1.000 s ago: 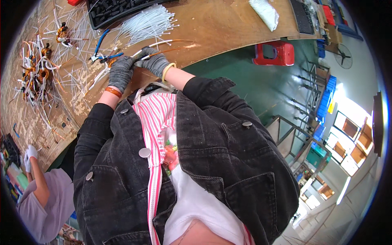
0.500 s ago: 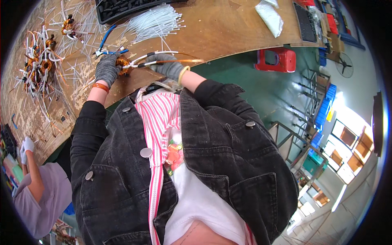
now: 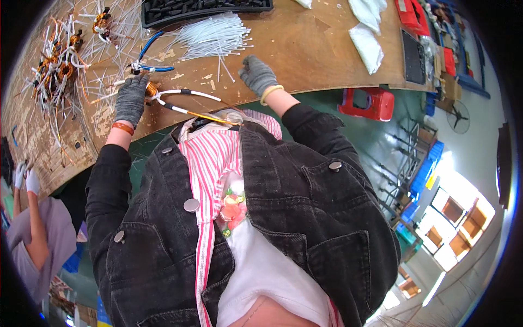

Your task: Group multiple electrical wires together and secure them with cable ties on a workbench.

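My left hand point(image 3: 131, 101), in a grey knit glove, is closed on a copper-wound coil point(image 3: 152, 89) at the table edge. White-sleeved leads point(image 3: 188, 92) with black bands reach from the coil to the right, one ending in bare copper near my clothes. Just beyond that hand lie blue-handled cutters point(image 3: 157, 68). My right hand point(image 3: 257, 75), gloved alike, hovers over the table's near edge with its fingers loosely bent and apart; nothing shows in it. The nearest thing to it is a fanned pile of white cable ties point(image 3: 215, 37).
Several coils point(image 3: 64, 71) with tangled leads lie at left among scattered tie offcuts. A black tray point(image 3: 207, 12) of small black parts stands behind the ties. White plastic bags point(image 3: 366, 46) lie at right. A red stool point(image 3: 368, 104) is below the edge. Another person point(image 3: 41, 240) works at lower left.
My right hand has left the coil's leads and moved right and away from my body. The leads have dropped toward my clothes. My left hand keeps its hold on the coil, a little further left.
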The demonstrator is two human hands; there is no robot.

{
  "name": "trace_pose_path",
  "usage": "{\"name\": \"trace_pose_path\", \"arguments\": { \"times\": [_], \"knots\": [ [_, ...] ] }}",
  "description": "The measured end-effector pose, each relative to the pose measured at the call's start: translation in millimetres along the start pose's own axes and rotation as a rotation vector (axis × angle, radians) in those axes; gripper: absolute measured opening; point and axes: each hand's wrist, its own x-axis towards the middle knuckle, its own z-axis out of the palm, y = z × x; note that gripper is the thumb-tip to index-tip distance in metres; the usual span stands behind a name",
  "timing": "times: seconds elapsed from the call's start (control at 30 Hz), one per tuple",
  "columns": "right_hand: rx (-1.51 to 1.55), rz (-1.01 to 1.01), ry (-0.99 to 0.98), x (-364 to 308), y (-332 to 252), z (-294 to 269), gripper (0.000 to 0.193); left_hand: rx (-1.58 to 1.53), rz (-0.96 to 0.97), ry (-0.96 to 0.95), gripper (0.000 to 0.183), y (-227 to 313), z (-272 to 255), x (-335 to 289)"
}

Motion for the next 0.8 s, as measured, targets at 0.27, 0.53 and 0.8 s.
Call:
{"name": "trace_pose_path", "arguments": {
  "times": [0.27, 0.53, 0.8],
  "knots": [
    [-0.343, 0.076, -0.163, 66, -56, 15, 0.037, 0.092, -0.262, 0.062, 0.038, 50, -7, 3],
    [-0.253, -0.011, -0.200, 87, -27, -8, 0.029, -0.111, -0.490, 0.162, 0.039, 107, -6, -59],
    [-0.260, -0.244, -0.297, 114, -13, -11, 0.028, -0.150, -0.633, 0.176, 0.029, 148, 3, -77]
  ]
}}
